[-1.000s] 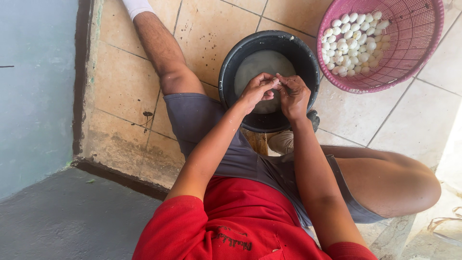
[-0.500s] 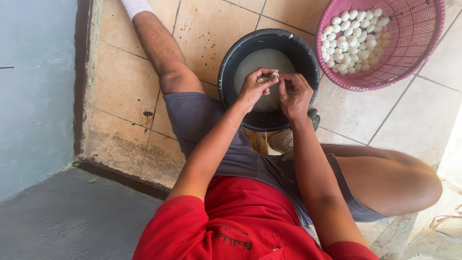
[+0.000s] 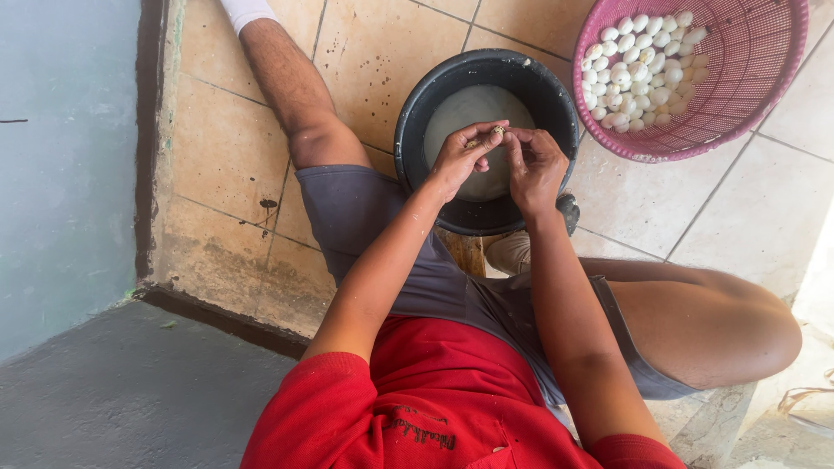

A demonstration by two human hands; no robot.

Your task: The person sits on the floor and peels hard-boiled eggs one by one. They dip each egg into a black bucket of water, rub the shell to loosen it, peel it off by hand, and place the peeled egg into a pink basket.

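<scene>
Fingertips of both hands meet over the black bucket (image 3: 415, 139), pinching one small speckled egg (image 3: 499, 130) between them; the left hand (image 3: 460, 159) curls its thumb and forefinger against the egg from one side, and the right hand (image 3: 537, 167) presses its fingertips in from the other, so neither hand is spread or free. Compared with a second ago, when the hands are bunched low and close and the egg is hidden inside them, the hands now sit a little higher and the egg shows at the fingertips; half a second ago a pale fleck already shows there, so the change is a small turning and working of the egg, judged to be shell coming off bit by bit over the bucket. Inside the bucket lies a pale, milky liquid (image 3: 469, 113), directly beneath the hands; whether shell or peeled eggs lie in it cannot be told. Beside the bucket stands a pink plastic basket (image 3: 764, 87) with a heap of small white peeled eggs (image 3: 643, 74), untouched and unchanged across the frames; the person sits on the tiled floor (image 3: 382, 52) with legs either side of the bucket, and nothing else moves.
</scene>
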